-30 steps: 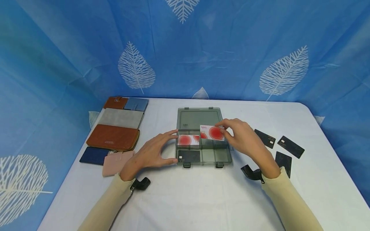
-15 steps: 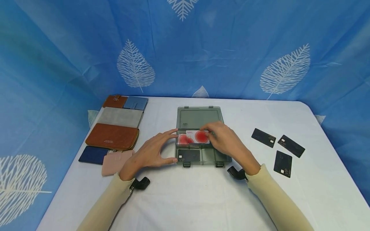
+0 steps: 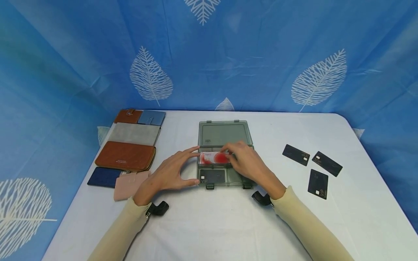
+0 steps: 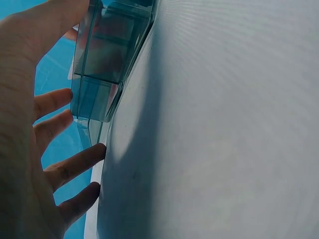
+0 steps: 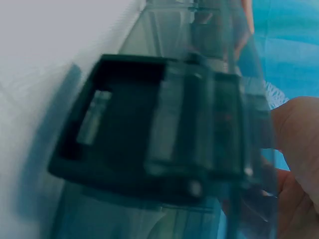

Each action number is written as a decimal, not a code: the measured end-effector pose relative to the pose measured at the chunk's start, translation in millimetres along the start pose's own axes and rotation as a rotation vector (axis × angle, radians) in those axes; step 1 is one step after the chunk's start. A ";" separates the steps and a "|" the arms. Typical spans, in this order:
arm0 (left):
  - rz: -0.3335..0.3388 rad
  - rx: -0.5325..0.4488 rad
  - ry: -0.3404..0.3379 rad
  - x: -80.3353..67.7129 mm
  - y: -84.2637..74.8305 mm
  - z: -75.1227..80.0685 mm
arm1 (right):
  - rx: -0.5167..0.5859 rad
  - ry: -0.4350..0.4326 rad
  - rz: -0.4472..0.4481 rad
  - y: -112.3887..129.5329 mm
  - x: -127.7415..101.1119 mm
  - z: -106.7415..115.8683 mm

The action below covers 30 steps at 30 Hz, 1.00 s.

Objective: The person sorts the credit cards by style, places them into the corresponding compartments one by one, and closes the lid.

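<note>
A translucent grey-green plastic box (image 3: 233, 175) with compartments stands on the table, its lid (image 3: 225, 133) folded back. My right hand (image 3: 249, 161) pinches the right end of a white card with red circles (image 3: 213, 158), which lies at the box's middle left compartment. Whether another red-and-white card sits beneath it is hidden. In the front left compartment rests a black VIP card (image 3: 212, 176). My left hand (image 3: 171, 173) spreads along the box's left side, thumb and fingertips at its wall; the left wrist view shows those fingers (image 4: 75, 167) extended beside the clear wall.
Three black cards (image 3: 318, 184) lie loose on the white table (image 3: 209, 224) to the right. At the left are a brown zip wallet (image 3: 125, 156), a grey wallet (image 3: 135, 134), a navy one (image 3: 103, 176), a pink one (image 3: 130, 185) and smaller brown and blue ones behind.
My right hand has carried the red-circled card leftward and lowered it from the right of the box onto the middle left compartment. My left hand has stayed at the box's side.
</note>
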<state>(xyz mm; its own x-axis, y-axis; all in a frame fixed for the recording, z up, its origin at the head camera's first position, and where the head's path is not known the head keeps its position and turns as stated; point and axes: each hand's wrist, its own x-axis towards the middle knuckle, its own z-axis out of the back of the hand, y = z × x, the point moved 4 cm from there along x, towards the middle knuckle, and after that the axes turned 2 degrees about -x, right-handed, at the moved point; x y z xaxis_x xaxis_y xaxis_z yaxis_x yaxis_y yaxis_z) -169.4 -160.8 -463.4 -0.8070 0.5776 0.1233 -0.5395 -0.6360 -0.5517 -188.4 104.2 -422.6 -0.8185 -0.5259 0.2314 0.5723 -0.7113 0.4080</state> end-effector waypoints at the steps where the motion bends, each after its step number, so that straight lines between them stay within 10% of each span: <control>1: -0.001 -0.002 0.002 -0.2 0.2 0.1 | -0.008 0.005 0.003 0.8 0.1 -1.5; 30: 0.004 -0.003 0.003 -0.1 0.0 -0.4 | -0.148 -0.006 0.094 7.4 -0.4 -18.8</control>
<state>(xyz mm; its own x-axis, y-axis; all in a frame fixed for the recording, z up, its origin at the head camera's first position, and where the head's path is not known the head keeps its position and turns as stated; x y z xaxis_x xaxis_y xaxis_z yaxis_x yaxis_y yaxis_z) -169.2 -160.6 -463.8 -0.8085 0.5765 0.1181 -0.5353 -0.6371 -0.5547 -182.9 90.3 -436.3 -0.7609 -0.5910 0.2679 0.6473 -0.7202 0.2497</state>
